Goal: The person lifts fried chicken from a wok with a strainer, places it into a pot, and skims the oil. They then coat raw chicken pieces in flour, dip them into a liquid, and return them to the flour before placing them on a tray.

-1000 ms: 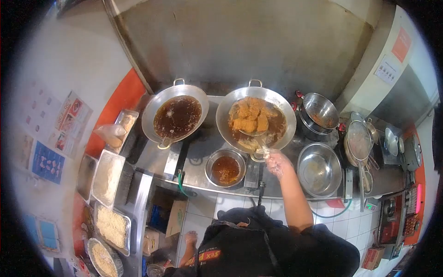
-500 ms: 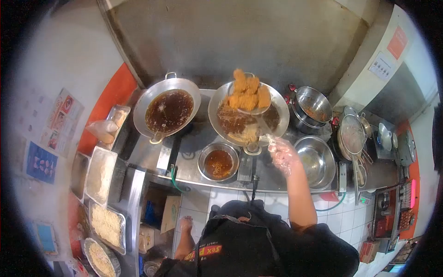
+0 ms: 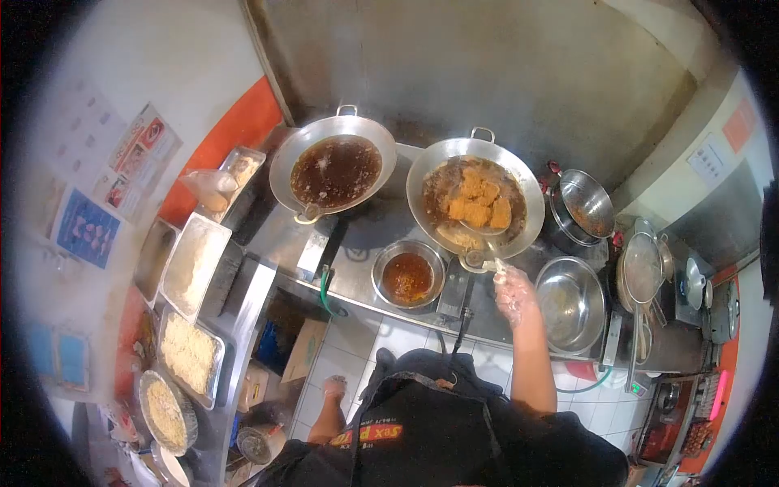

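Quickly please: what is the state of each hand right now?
Right hand: closed on the handle of the strainer holding fried pieces over the wok.
Left hand: hanging low by the counter; open or closed cannot be told.

1. The right hand (image 3: 514, 294), in a clear glove, grips the handle end of a skimmer (image 3: 480, 221) just below centre, at about five o'clock.
2. The skimmer's bowl holds golden fried pieces (image 3: 479, 201) over the right wok (image 3: 475, 197), at one o'clock from centre.
3. The left wok (image 3: 333, 166), at eleven o'clock, holds dark oil.
4. A small bowl (image 3: 407, 274) of reddish-brown liquid sits at the wok's seven o'clock.
5. A steel bowl (image 3: 570, 303) lies at three o'clock of the hand.
6. The left hand (image 3: 334, 388) hangs low, at seven o'clock, beside the counter.
7. Trays (image 3: 188, 308) of pale crumbs line the left side, at nine o'clock.
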Motion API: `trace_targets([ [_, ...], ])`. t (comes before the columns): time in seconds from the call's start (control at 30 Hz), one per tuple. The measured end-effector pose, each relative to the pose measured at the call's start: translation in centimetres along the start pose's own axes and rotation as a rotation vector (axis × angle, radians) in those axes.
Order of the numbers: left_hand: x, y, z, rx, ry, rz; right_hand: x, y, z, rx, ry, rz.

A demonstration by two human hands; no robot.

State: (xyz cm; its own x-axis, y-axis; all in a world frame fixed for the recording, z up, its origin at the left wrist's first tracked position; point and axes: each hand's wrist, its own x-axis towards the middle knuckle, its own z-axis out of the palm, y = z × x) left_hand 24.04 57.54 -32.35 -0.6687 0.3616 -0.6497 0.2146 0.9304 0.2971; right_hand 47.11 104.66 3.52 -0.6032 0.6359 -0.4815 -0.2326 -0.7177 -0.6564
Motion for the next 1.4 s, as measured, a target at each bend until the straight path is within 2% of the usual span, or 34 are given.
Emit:
trace_targets([
  [0.07, 1.0, -2.1, 1.4, 0.311, 0.01, 0.191, -0.3, 0.1, 0.3, 0.014, 0.018, 0.014],
  [0.17, 0.2, -2.0, 0.4, 0.181, -0.071, 0.109, -1.4, -1.0, 1.9, -0.011, 0.079, -0.043],
  [0.27, -0.2, -1.0, -0.7, 0.287, -0.03, 0.228, -2.4, -2.4, 3.6, -0.02, 0.133, -0.104],
  [0.3, -0.7, -0.4, -1.2, 0.081, 0.007, 0.177, -2.3, -2.6, 3.9, 0.01, 0.12, -0.122],
  [0.33, -2.0, 1.4, -2.5, 0.088, 0.004, 0.191, -2.4, -2.7, 4.0, 0.04, 0.104, -0.139],
  [0.4, -4.7, 6.0, -5.6, -0.188, 0.014, -0.027, -2.5, -2.7, 4.1, 0.041, 0.079, -0.152],
  [0.47, -4.1, 6.3, -5.7, -0.228, 0.027, 0.013, -2.7, -2.4, 4.0, 0.033, 0.019, -0.148],
  [0.6, -3.0, 6.3, -5.2, -0.42, 0.081, 0.144, -1.0, -0.6, 2.6, 0.004, 0.102, -0.09],
  [0.73, -2.3, 6.1, -5.0, -0.361, 0.089, 0.19, -0.6, 0.8, 1.5, 0.04, 0.159, -0.032],
  [0.8, -1.9, 5.5, -4.8, -0.311, 0.031, 0.079, -0.2, 1.6, 0.5, 0.063, 0.164, -0.026],
  [0.83, -1.0, 3.7, -3.8, -0.306, 0.029, 0.08, -0.3, 1.8, 0.4, 0.038, 0.143, -0.016],
  [0.9, 2.0, -0.2, -1.3, -0.498, -0.01, 0.206, -0.2, 2.1, 0.0, 0.0, 0.111, -0.007],
  [1.0, -5.8, 7.1, -7.8, -0.337, -0.032, 0.085, -0.5, 1.6, 0.4, 0.027, 0.151, 0.011],
  [1.2, 4.2, -2.1, 1.3, -0.29, 0.097, 0.165, -0.9, 1.5, 0.4, 0.044, 0.122, 0.008],
  [1.27, -0.7, 3.4, -3.6, -0.225, 0.02, 0.074, -0.7, 1.7, -0.1, 0.031, 0.129, 0.01],
  [1.3, -5.5, 8.8, -8.2, -0.19, -0.021, 0.031, -0.6, 1.7, -0.2, 0.016, 0.136, 0.012],
  [1.4, -3.8, 7.8, -6.8, -0.198, 0.005, 0.035, -0.9, 1.5, 0.0, -0.014, 0.148, 0.01],
])
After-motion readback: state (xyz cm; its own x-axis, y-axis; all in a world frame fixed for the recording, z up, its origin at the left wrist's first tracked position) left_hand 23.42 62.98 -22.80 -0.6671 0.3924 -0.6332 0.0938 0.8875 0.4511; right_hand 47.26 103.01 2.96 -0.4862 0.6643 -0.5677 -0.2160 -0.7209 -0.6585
